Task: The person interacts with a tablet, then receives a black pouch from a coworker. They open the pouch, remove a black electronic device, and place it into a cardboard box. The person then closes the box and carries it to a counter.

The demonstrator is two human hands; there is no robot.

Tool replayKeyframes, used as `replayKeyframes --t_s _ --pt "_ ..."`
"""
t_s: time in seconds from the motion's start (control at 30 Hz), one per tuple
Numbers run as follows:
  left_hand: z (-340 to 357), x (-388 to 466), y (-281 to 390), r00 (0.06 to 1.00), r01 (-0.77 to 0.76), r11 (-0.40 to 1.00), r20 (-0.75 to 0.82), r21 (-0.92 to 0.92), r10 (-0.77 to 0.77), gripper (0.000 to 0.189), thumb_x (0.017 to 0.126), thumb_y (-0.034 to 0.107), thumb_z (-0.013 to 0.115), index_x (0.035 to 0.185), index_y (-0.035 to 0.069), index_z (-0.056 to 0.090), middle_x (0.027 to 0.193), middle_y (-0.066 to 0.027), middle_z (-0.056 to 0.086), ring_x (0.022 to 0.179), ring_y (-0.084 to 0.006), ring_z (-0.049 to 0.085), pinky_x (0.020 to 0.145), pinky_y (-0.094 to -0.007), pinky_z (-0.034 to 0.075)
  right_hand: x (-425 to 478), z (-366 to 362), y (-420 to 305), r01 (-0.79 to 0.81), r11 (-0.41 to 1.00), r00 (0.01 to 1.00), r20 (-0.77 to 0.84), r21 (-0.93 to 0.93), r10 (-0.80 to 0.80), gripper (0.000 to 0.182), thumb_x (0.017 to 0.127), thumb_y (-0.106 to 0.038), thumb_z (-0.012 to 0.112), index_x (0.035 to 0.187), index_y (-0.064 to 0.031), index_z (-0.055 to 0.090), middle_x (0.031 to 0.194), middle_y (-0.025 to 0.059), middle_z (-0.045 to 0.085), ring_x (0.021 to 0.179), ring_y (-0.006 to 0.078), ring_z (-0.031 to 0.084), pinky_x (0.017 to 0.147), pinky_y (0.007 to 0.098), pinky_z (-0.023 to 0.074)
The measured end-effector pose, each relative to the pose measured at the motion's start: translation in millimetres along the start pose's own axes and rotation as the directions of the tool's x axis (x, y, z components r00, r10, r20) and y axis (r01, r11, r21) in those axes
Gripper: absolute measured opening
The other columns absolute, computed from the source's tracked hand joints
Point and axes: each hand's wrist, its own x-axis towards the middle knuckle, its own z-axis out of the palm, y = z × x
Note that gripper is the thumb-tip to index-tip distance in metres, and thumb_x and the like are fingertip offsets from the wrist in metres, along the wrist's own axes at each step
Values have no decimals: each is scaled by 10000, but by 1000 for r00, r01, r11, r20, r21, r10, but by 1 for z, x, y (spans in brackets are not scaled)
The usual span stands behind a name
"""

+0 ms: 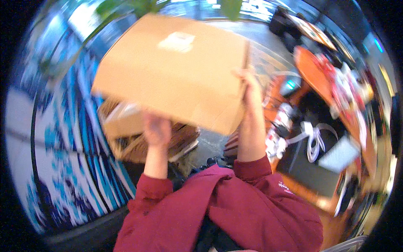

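Note:
A large, flat-faced cardboard box (pixel 176 75) with a pale label near its far edge is held up in front of me, slightly tilted. My right hand (pixel 248 83) grips its right side, with fingers over the edge. Under the near left edge of the box is my left hand (pixel 157 127), supporting it from below; its fingertips are hidden by the cardboard. Below and to the left lie more cardboard boxes (pixel 122 126) and a stack of flattened cardboard (pixel 185 140), partly covered by the held box. The picture is blurred by motion.
On the right, an orange-brown desk (pixel 310 189) bears a coiled white cable (pixel 315 146) and a grey flat object (pixel 340 154). Behind it, a curved orange tabletop (pixel 310 67) is cluttered. A blue-and-white patterned panel (pixel 78 141) stands at the left. Green leaves (pixel 126 8) hang at the top.

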Motion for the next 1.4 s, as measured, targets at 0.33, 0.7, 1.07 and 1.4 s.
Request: replayKeyframes --t_s 0.33,0.7,1.07,1.4 --pt "29 -14 18 975 205 874 -174 441 -141 644 937 440 547 1449 97 362 1483 -133 398 1368 -324 382 1155 -522 257 -194 -65 -89 44 990 996 75 135 -54 871 724 -275 745 1395 -103 218 1105 133 557 992 222 579 825 354 468" --pt "276 -118 -16 573 -819 -6 818 574 40 618 968 446 479 1456 87 355 1519 -169 340 1378 -339 379 1144 -531 278 -442 -252 -196 247 961 931 -307 127 -198 817 746 -239 682 1454 -37 326 1356 136 457 1225 236 486 1025 341 395" --pt "528 -366 -244 310 -113 966 932 234 -189 270 833 270 624 946 42 716 1399 -312 449 1232 -412 531 957 -465 493 -666 -478 -299 366 923 595 -734 -115 -327 626 801 -301 649 1333 -9 494 1158 169 626 951 252 658 836 357 545" --pt "686 -433 -419 453 429 790 653 437 -607 451 885 198 726 1256 12 549 1170 -95 613 1134 -203 550 1010 -368 417 -693 -740 -341 629 769 276 -894 -109 -352 631 881 -471 629 1330 -45 506 1301 159 561 1138 324 574 864 484 533"
